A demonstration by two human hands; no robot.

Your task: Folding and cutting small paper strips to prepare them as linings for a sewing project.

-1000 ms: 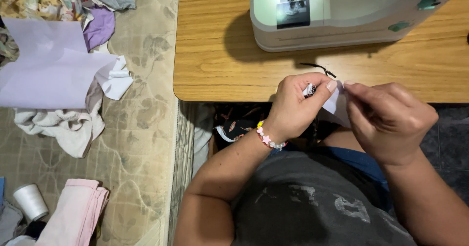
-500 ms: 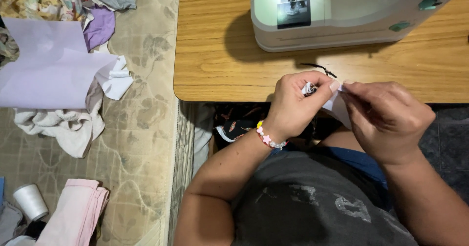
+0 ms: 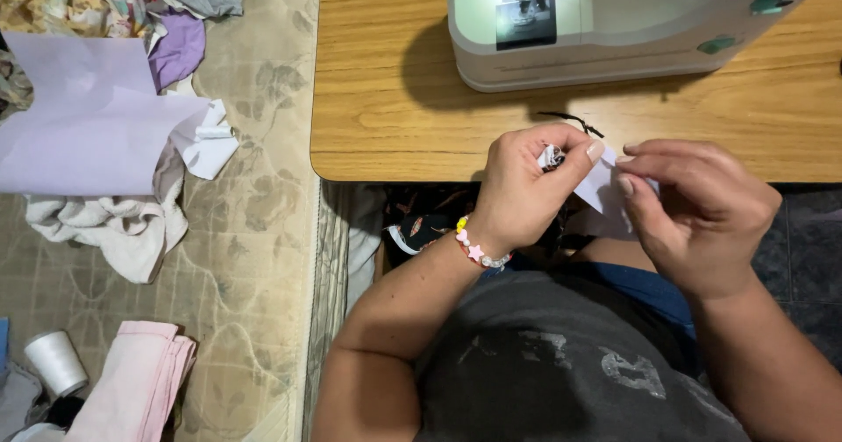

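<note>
On the floor at far left lie a pale lilac cloth, a white thread cone and a folded pink fabric. At the near edge of the wooden table, below the white sewing machine, the left hand is closed around a small white fabric piece, perhaps with patterned trim. The right hand pinches its other edge.

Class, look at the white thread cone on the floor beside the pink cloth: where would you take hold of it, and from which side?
Grip the white thread cone around its wound middle, from above; it lies tilted with its upper side bare, while pink folded cloth crowds its right.
</note>
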